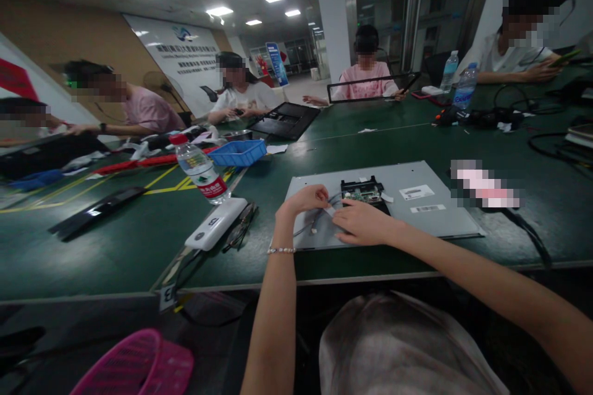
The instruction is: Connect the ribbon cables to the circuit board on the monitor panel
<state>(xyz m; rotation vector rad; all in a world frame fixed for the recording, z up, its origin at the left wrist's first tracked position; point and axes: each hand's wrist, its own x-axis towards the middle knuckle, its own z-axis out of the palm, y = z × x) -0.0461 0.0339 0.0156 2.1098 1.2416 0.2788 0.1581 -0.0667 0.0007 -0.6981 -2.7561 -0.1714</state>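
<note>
A flat grey metal display panel [435, 219] lies on the green table in front of me, with two white labels on it. A green circuit board [364, 196] in a black bracket sits near its middle. Thin grey cables [315, 220] run from the board's left side over the panel. My left hand [308, 199] is closed, its fingertips pinching the cable just left of the board. From the right, my right hand [364, 223] reaches in low over the panel, its fingers closed at the cable's board end. Its fingertips partly hide the connection.
Left of the panel are a white power bank [215, 224], glasses [241, 227], a water bottle [201, 170] and a blue tray [238, 153]. A blurred-out pink item [486, 185] with a black cable lies right. Several people work around the table. A pink basket [157, 364] stands below.
</note>
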